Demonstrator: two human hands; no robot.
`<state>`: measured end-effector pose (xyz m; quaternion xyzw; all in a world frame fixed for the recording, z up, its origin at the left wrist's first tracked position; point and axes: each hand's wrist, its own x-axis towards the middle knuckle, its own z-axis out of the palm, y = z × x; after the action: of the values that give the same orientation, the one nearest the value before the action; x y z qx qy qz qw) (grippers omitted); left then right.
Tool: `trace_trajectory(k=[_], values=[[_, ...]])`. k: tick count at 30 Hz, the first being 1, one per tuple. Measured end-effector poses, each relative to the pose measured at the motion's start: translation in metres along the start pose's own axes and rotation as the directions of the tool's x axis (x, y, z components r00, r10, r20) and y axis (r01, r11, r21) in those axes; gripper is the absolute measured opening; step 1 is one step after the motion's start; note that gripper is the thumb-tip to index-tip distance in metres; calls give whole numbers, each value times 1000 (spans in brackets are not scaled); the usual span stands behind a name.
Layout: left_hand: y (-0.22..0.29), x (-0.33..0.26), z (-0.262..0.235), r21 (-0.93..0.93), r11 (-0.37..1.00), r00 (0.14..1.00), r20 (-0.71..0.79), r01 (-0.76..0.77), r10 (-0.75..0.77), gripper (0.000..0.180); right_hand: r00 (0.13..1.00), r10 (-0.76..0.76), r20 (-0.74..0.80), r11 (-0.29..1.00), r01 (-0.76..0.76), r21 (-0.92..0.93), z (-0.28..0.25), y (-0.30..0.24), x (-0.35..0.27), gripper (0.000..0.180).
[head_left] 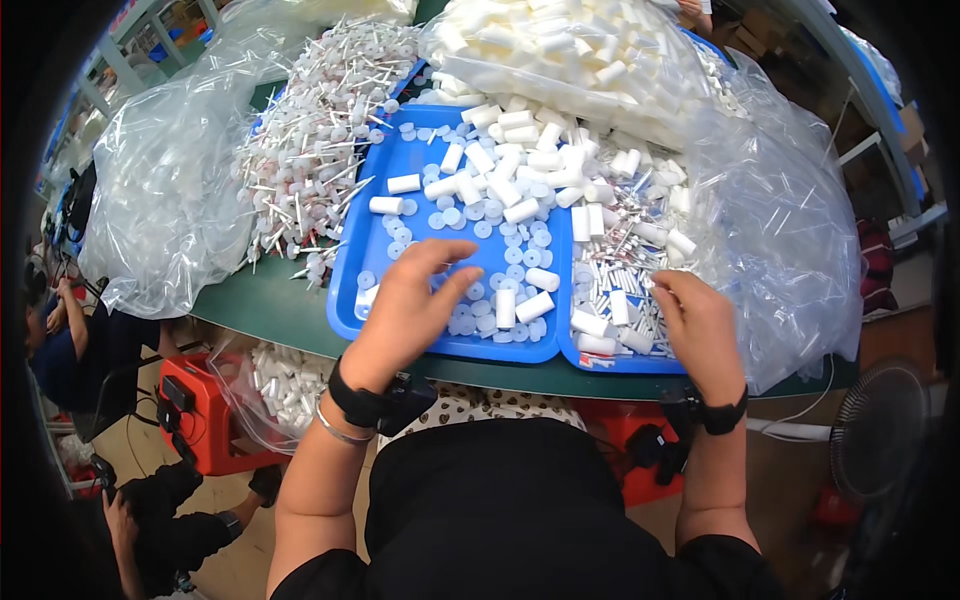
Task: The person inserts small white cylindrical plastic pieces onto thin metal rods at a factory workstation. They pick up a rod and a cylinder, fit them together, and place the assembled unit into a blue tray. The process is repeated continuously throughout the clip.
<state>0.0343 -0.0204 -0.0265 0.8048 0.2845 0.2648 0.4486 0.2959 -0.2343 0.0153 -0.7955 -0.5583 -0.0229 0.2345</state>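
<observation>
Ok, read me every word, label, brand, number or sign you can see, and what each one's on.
There are none I can read.
The blue trays, white cylinders and clear plastic bags show no legible lettering.
Any marks on the black wrist devices are too small or blurred to read.

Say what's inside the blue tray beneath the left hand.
The blue tray holds white cylinders and translucent discs. Whatever lies directly beneath the left hand is covered.
</observation>
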Motion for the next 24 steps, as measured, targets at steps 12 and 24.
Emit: trace_trajectory(k=[12, 24], values=[[-10, 9, 31, 356, 908, 970, 176, -221, 167, 23, 975, -128, 183, 957, 169, -234, 39, 21, 27, 5], [13, -8, 27, -544, 803, 967, 197, 243, -159, 37, 998, -56, 25, 963, 47, 264, -7, -45, 1, 14]])
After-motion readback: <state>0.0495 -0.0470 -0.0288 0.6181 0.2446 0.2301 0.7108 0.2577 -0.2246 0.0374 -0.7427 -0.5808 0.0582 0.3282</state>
